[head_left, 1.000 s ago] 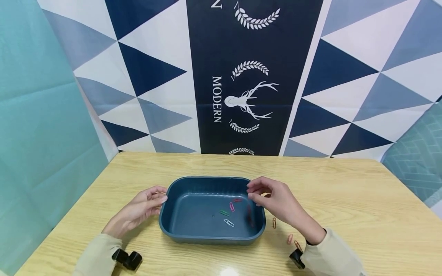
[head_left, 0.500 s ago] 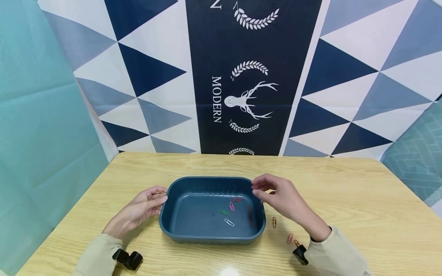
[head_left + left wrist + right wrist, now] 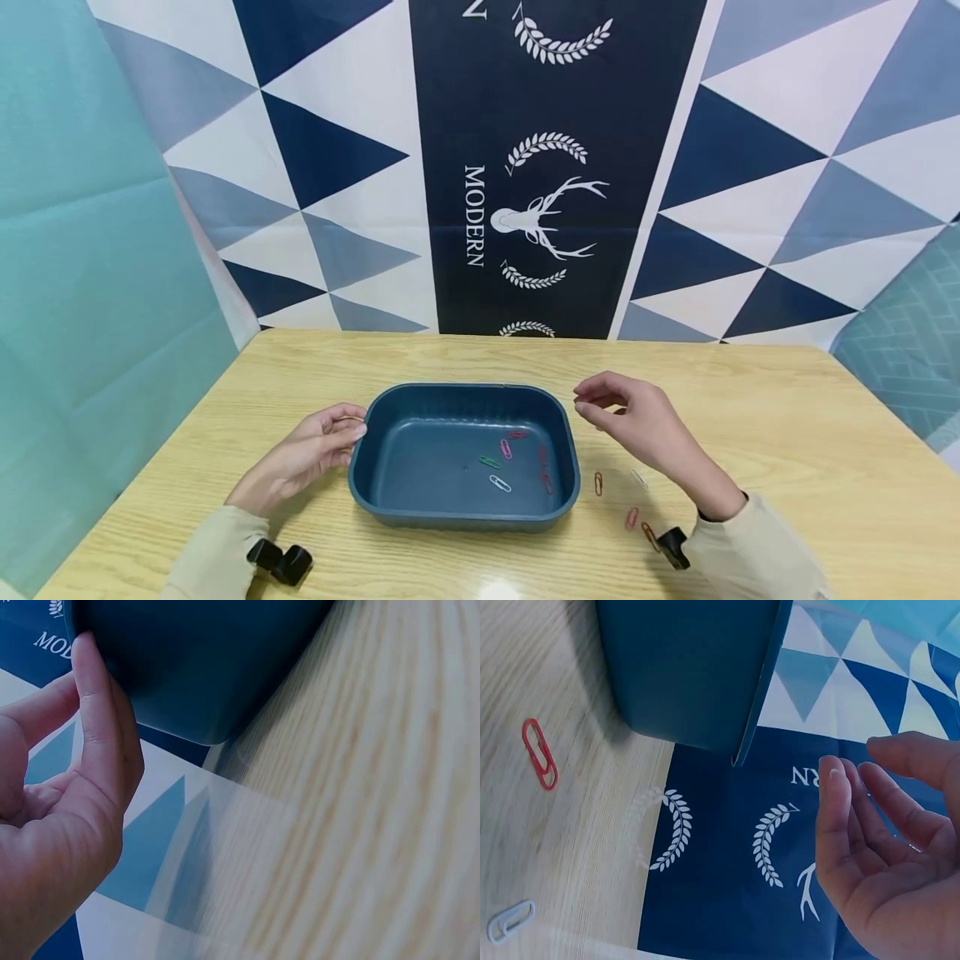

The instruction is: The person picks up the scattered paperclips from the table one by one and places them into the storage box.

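Note:
A dark blue plastic tub (image 3: pixel 420 483) with rounded corners stands on the wooden table. At its left end, my left hand (image 3: pixel 300 458) holds the rim between thumb and fingers; in the left wrist view a fingertip meets the wall of the tub (image 3: pixel 187 690). Several paper clips lie inside the tub, among them a green clip (image 3: pixel 491 462), a pink clip (image 3: pixel 506 450) and a white clip (image 3: pixel 500 484). Past the right end hovers my right hand (image 3: pixel 641 417), fingers loosely bent, thumb apart from them, with nothing held.
Right of the tub, several loose paper clips lie on the table: an orange-brown clip (image 3: pixel 598 483), a white clip (image 3: pixel 639 478), a pink clip (image 3: pixel 632 518) and an orange clip (image 3: pixel 649 536). Behind the table (image 3: pixel 712 400) hangs a patterned cloth (image 3: pixel 360 150).
My right hand has drawn back to the right, from over the tub's right rim to beyond it. A white clip on the table has come into sight. The left hand stays at the rim.

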`<state>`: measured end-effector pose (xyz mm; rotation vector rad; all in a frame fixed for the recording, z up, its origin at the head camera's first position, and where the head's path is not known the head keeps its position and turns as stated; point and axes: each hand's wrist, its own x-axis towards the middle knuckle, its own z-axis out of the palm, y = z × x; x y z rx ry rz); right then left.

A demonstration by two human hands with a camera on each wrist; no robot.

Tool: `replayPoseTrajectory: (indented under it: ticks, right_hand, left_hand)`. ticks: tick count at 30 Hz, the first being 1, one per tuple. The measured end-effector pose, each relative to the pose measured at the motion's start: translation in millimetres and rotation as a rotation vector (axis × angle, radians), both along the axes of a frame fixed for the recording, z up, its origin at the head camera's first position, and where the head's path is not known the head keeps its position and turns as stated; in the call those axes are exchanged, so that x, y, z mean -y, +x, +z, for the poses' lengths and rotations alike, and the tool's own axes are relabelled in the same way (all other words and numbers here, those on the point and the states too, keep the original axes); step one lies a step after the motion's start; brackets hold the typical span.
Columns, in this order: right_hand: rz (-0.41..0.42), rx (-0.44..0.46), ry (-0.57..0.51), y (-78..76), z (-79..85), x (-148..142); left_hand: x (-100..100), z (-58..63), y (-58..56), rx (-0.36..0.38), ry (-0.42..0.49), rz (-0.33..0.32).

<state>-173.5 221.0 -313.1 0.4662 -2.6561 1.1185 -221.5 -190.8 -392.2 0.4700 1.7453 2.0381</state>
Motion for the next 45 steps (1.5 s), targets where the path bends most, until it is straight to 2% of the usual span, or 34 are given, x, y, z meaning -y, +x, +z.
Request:
replayPoseTrajectory:
  ticks: [9,17,23,32,42,45]
  right_hand:
    - [-0.027,0.039,0.027,2.4,-6.4,-8.5]
    - [-0.082,0.070,0.111,6.3,-14.6,-30.1]
    - [-0.097,0.078,0.165,3.0,-19.2,-44.8]
    - [-0.015,0.185,0.286,-5.4,-35.6,-60.2]
    - [0.038,0.290,0.327,-7.3,-47.0,-65.8]
    - [0.063,0.295,0.347,-8.2,-48.6,-66.9]
  left_hand:
    - [-2.6,1.6,1.3,0.016,-0.014,0.018]
    - [-1.1,3.4,1.8,0.020,-0.012,0.014]
    - [-0.8,4.0,2.4,0.014,-0.010,0.014]
    - [-0.6,-0.6,1.3,0.027,-0.033,0.027]
    - [0.4,-1.5,2.1,0.025,-0.034,0.025]
    - [0.2,-0.3,1.7,0.025,-0.039,0.035]
